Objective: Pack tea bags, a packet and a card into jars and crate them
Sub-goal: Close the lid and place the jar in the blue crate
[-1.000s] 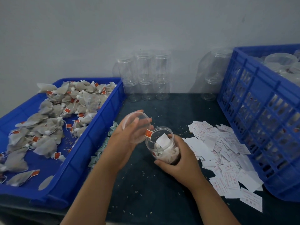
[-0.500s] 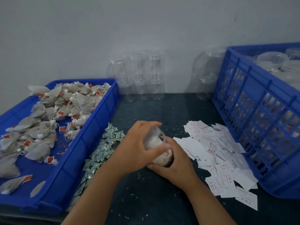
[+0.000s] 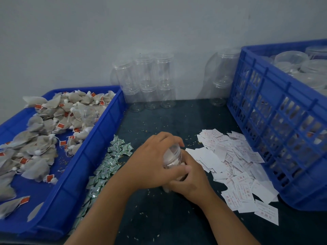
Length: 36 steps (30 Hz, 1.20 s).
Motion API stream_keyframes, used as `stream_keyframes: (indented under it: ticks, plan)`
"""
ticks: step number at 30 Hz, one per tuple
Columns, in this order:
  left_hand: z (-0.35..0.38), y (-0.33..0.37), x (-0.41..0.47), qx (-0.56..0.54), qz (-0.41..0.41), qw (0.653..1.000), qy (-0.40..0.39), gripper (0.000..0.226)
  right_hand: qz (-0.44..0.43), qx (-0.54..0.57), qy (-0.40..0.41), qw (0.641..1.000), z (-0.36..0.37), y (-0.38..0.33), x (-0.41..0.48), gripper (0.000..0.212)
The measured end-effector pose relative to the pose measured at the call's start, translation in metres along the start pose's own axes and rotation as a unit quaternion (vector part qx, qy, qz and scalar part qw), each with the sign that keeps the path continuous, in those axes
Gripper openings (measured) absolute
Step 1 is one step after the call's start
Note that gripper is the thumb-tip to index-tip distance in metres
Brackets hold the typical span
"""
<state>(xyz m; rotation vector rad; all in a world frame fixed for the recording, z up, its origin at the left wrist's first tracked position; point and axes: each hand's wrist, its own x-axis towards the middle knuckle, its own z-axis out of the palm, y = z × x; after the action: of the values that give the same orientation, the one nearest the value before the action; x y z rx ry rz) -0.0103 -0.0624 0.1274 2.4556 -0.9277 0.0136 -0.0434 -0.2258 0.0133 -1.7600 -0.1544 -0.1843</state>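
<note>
A clear plastic jar (image 3: 172, 156) with tea bags inside sits between both hands over the dark table. My left hand (image 3: 154, 160) curls over its lid end, fingers wrapped round the top. My right hand (image 3: 190, 181) grips the jar's lower body from the near side. Loose tea bags (image 3: 44, 135) with red tags fill the blue tray (image 3: 85, 156) on the left. Small green-white packets (image 3: 109, 163) lie in a strip beside the tray. White cards (image 3: 233, 167) are scattered to the right of the jar.
Stacked empty clear jars (image 3: 148, 84) stand against the back wall, with more jars (image 3: 223, 76) further right. A tall blue crate (image 3: 283, 124) on the right holds lidded jars (image 3: 292, 59). One clear jar (image 3: 89, 114) lies among the tea bags. Crumbs dot the table.
A second ago my left hand held the lid beside the open jar. It has since come down over the jar's mouth with the lid, and the view has shifted slightly.
</note>
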Motion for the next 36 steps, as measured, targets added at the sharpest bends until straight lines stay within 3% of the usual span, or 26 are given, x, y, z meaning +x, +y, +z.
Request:
stream_keyframes:
  ticks: [7, 9, 13, 17, 20, 23, 27, 29, 32, 34, 36]
  plan:
    - [-0.002, -0.013, -0.001, -0.155, 0.067, 0.986, -0.014, 0.032, 0.039, 0.087, -0.075, 0.993, -0.006, -0.009, 0.0, 0.046]
    - [-0.006, -0.015, -0.002, -0.14, 0.071, 0.987, -0.03, 0.034, 0.032, 0.086, -0.071, 0.993, -0.005, -0.01, -0.001, 0.047]
    - [-0.021, -0.01, -0.004, -0.065, -0.017, 0.993, -0.102, 0.038, -0.02, 0.026, -0.03, 0.999, 0.0, -0.014, -0.002, 0.058]
    - [0.0, 0.014, 0.001, -0.03, -0.148, 0.989, 0.006, 0.041, -0.039, -0.052, -0.014, 0.998, 0.007, -0.01, -0.007, 0.064]
    - [0.014, 0.018, -0.001, 0.042, -0.092, 0.994, 0.05, 0.03, 0.001, -0.023, -0.04, 0.999, 0.003, -0.007, -0.007, 0.055]
    - [0.008, 0.001, -0.005, -0.056, -0.005, 0.998, 0.039, 0.014, -0.004, -0.003, -0.048, 0.999, 0.0, -0.011, -0.007, 0.051]
    - [0.004, -0.008, -0.011, -0.14, 0.047, 0.988, 0.05, 0.016, -0.001, -0.002, -0.066, 0.998, 0.002, -0.01, -0.005, 0.056]
    - [0.006, -0.007, -0.012, -0.101, 0.017, 0.994, 0.047, 0.029, -0.011, 0.001, -0.05, 0.999, 0.004, -0.009, -0.005, 0.058]
    - [0.012, 0.001, -0.013, -0.022, -0.124, 0.991, 0.042, 0.056, -0.045, -0.035, -0.011, 0.998, 0.007, -0.008, -0.007, 0.06]
    - [0.02, 0.012, -0.01, -0.034, -0.182, 0.981, 0.062, 0.058, -0.055, -0.08, -0.004, 0.995, 0.009, -0.008, -0.008, 0.065]
    - [0.027, 0.021, -0.007, -0.006, -0.185, 0.976, 0.118, 0.047, -0.049, -0.085, -0.008, 0.995, 0.008, -0.005, -0.007, 0.064]
